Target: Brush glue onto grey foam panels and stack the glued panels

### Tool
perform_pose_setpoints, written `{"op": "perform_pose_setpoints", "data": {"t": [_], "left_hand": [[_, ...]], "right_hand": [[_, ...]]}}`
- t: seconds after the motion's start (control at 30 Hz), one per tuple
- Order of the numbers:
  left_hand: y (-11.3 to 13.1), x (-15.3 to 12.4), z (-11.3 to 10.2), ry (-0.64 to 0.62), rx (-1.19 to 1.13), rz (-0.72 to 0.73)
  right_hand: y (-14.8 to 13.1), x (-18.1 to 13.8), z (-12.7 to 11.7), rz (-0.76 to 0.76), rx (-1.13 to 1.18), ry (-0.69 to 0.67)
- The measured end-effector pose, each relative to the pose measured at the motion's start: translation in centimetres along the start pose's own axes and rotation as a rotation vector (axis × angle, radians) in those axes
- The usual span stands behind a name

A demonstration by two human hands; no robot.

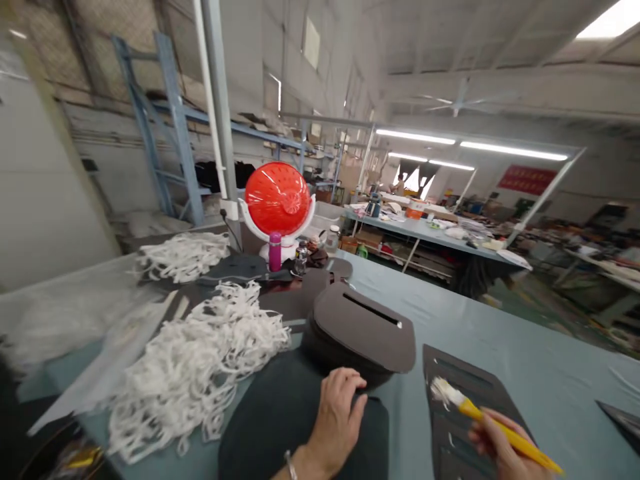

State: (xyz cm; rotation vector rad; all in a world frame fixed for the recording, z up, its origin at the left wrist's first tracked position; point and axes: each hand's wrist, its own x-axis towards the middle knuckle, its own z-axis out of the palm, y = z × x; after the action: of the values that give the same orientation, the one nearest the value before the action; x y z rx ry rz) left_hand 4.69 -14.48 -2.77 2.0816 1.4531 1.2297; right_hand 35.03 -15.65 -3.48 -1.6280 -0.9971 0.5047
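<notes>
My right hand (505, 447) is closed around the yellow handle of a brush (493, 427), whose whitish bristles are over a dark flat panel (475, 387) with slots in it. Loosely bent, with a gap between thumb and fingers, my left hand (337, 413) rests over a large dark rounded sheet (275, 413). Its fingertips are beside the near edge of a stack of dark curved panels (365, 327); the top one has a long slot. I cannot make out anything held in the left hand.
Tangled white strips (200, 360) cover the table's left side, with a second heap (185, 257) behind. A red round heater or fan (279, 199), a magenta bottle (275, 252) and a small jar (301, 259) stand at the back. Another dark piece (620, 423) lies far right.
</notes>
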Motion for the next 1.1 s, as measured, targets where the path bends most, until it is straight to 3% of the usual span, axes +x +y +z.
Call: {"op": "perform_pose_setpoints", "data": {"t": [0.03,0.13,0.27,0.37,0.47,0.53,0.6,0.7,0.8,0.87,0.97,1.1], "left_hand": [[-1.1,1.1,-1.2,0.022,0.011,-0.001],[-4.2,4.4,-3.0,0.039,0.064,0.073],[-7.7,7.4,-2.3,-0.01,0.161,0.17],[-9.5,8.0,-1.1,-0.032,0.213,0.177],[-10.3,8.1,-0.6,-0.011,0.228,0.174],[-10.6,8.2,-0.5,0.009,0.223,0.178],[-10.8,8.4,-0.4,0.025,0.214,0.182],[-11.1,8.6,0.1,0.06,0.202,0.192],[-11.3,8.7,0.6,0.08,0.213,0.206],[-11.1,8.6,0.5,0.077,0.224,0.208],[-10.4,8.5,-0.2,0.073,0.233,0.223],[-9.5,8.6,-1.1,0.05,0.265,0.26]], "right_hand": [[-2.7,-0.3,3.9,-0.007,0.115,0.027],[-10.2,-1.1,14.7,-0.078,0.323,-0.084],[-15.8,-1.6,25.1,-0.107,0.338,-0.274],[-16.6,-1.2,29.5,-0.103,0.225,-0.439],[-16.0,0.9,32.2,-0.103,0.123,-0.537],[-15.8,3.2,33.6,-0.122,0.073,-0.486],[-15.8,5.7,34.7,-0.146,-0.011,-0.331],[-15.6,8.7,35.2,-0.123,-0.143,-0.137],[-14.4,10.5,33.0,-0.061,-0.173,-0.105],[-13.0,11.4,29.5,-0.009,-0.205,-0.043],[-10.8,12.2,22.6,0.095,-0.301,0.158],[-9.2,11.4,15.2,0.174,-0.362,0.33]]}}
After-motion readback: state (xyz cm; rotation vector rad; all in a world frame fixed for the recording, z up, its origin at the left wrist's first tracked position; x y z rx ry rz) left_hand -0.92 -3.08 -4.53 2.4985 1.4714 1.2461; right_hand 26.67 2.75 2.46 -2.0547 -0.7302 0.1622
